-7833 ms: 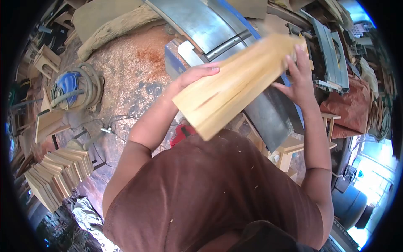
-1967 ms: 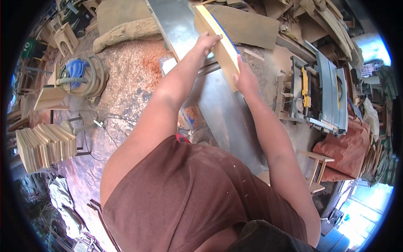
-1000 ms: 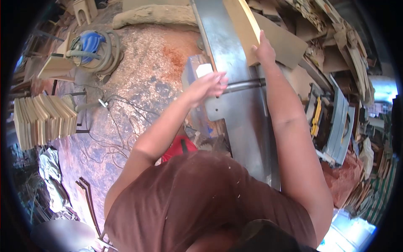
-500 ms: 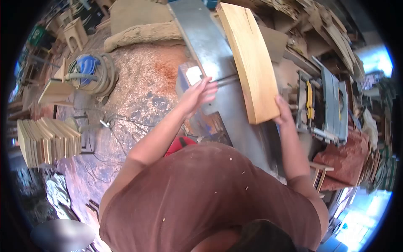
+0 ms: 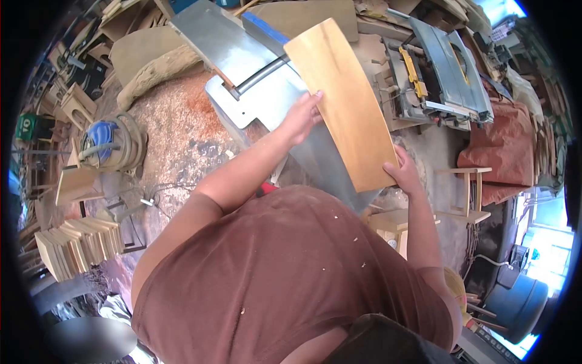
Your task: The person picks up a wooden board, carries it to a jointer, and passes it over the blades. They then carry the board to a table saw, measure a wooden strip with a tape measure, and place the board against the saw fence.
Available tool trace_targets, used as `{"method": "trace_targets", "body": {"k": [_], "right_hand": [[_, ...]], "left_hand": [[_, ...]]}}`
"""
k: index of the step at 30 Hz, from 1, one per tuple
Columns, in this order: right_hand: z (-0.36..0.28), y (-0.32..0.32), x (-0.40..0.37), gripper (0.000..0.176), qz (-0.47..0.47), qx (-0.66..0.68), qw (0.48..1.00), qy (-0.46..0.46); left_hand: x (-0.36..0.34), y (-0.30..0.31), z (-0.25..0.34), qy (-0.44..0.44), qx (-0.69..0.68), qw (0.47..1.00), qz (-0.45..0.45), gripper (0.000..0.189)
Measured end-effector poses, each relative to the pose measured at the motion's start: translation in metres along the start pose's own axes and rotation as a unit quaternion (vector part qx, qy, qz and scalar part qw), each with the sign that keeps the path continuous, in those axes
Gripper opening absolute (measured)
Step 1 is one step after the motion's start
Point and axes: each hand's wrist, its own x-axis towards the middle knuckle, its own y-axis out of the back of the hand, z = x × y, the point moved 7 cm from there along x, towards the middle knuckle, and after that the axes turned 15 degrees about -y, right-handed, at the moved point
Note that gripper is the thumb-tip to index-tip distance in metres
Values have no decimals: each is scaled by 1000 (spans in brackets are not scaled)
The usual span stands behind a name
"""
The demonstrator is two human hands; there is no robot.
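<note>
Fingers on the right hand (image 5: 407, 174) have a proper hold on the wooden board (image 5: 344, 109), thumb on the broad face and the rest going round the edge by the near right corner. The left hand (image 5: 300, 121) has its fingertips up against the board's left edge, but I honestly can't tell if they're gripping or just steadying it. Board's in front of the brown shirt (image 5: 291, 261), slanted, far end off to the left, over a long metal machine (image 5: 273, 76) with a blue fence (image 5: 265, 28). Can't make out if it's touching the metal. Further out, there's a table saw (image 5: 441, 70) to the right, wood shavings (image 5: 167, 127) all over the floor on the left, then a blue vacuum (image 5: 102, 134) and a row of boards (image 5: 79, 246).
</note>
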Motion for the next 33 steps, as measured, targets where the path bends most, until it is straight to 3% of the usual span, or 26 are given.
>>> {"method": "trace_targets", "body": {"k": [2, 3, 4, 5, 6, 8, 13, 15, 20, 24, 26, 28, 33], "right_hand": [[-3, 8, -7, 63, 84, -198, 976, 31], [1, 4, -8, 63, 78, -198, 977, 30], [0, 3, -8, 61, 129, -263, 955, 42], [-2, 1, -6, 59, 181, -326, 926, 55], [0, -3, -2, 59, 176, -326, 927, 58], [1, -9, 9, 58, 211, -365, 902, 94], [7, -14, 40, 58, 254, -425, 864, 93], [5, -17, 49, 59, 259, -450, 849, 99], [10, -22, 66, 63, 274, -492, 818, 120], [-4, -28, 80, 67, 247, -535, 806, 52], [-14, -37, 91, 72, 247, -559, 790, 41], [-10, -37, 97, 74, 233, -543, 806, 1], [-2, -34, 104, 76, 221, -517, 822, -86]], "left_hand": [[-5, 7, -25, 10, -23, 1000, 9, 54], [-11, 10, -34, 39, -9, 999, 33, 53], [-14, 12, -42, 65, 4, 996, 56, 53], [-17, 11, -46, 49, 19, 997, 61, 66], [-15, 8, -48, 46, 20, 997, 65, 66], [-7, -2, -54, 36, 11, 998, 51, 92], [28, -3, -60, 19, 3, 998, 53, 89], [35, 8, -55, 17, 18, 994, 109, 85], [65, 29, -76, 56, 35, 992, 110, 75], [64, 37, -77, 56, 53, 991, 106, 65], [66, 51, -91, 37, 51, 989, 135, 73], [53, 48, -54, 76, -41, 980, 181, 102], [66, 55, -63, 140, -102, 978, 112, 105]]}}
